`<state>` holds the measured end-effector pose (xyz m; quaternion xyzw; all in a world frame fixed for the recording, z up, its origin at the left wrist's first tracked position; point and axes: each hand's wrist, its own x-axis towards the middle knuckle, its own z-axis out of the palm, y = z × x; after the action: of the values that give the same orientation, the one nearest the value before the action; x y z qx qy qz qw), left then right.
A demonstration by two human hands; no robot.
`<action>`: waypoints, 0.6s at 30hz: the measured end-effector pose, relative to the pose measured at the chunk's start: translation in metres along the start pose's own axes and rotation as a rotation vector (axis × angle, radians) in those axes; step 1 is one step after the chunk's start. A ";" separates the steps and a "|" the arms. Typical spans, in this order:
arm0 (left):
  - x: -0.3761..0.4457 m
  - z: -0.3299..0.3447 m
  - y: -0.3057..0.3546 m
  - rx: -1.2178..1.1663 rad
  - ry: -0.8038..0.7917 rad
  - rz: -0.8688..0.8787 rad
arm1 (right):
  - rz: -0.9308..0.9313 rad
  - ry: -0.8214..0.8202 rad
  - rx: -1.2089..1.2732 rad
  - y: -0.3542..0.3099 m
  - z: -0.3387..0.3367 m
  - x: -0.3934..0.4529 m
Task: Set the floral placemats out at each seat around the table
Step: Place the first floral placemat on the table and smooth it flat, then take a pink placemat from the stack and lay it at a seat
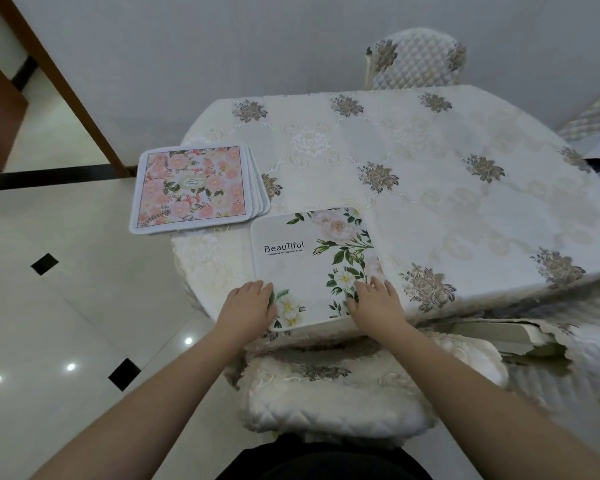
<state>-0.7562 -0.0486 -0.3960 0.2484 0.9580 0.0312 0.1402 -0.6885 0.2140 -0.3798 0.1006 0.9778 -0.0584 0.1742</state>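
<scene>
A white placemat (pixel 302 268) printed with green leaves, pale flowers and the word "Beautiful" lies flat at the table's near edge, in front of the near chair. My left hand (pixel 248 308) rests on its near left corner with fingers laid flat. My right hand (pixel 374 301) presses its near right edge, fingers also flat. A stack of several pink floral placemats (pixel 191 188) sits at the table's left edge, partly overhanging it.
The table (pixel 430 168) wears a cream embroidered cloth with grey-gold flowers. A quilted chair (pixel 416 58) stands at the far side against the wall. The near chair's cushioned seat (pixel 329 393) is right below my arms. Glossy tiled floor (pixel 66 289) lies to the left.
</scene>
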 end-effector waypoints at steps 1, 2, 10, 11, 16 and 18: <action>-0.003 -0.003 0.003 0.003 0.009 0.009 | -0.009 0.018 0.000 -0.003 -0.002 -0.005; -0.007 -0.005 0.007 0.006 0.018 0.017 | -0.017 0.036 0.002 -0.005 -0.004 -0.011; -0.047 -0.025 0.053 0.039 0.124 0.003 | -0.146 0.149 0.072 -0.008 -0.013 -0.067; -0.055 -0.029 0.062 0.039 0.145 0.011 | -0.169 0.157 0.083 -0.005 -0.014 -0.077; -0.100 -0.042 0.108 0.073 0.308 0.017 | -0.240 0.240 0.087 0.010 -0.017 -0.124; -0.116 -0.044 0.123 0.082 0.320 -0.001 | -0.264 0.280 0.085 0.013 -0.018 -0.140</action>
<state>-0.6137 0.0033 -0.3085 0.2455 0.9686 0.0311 -0.0246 -0.5631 0.2046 -0.3146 -0.0141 0.9938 -0.1076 0.0231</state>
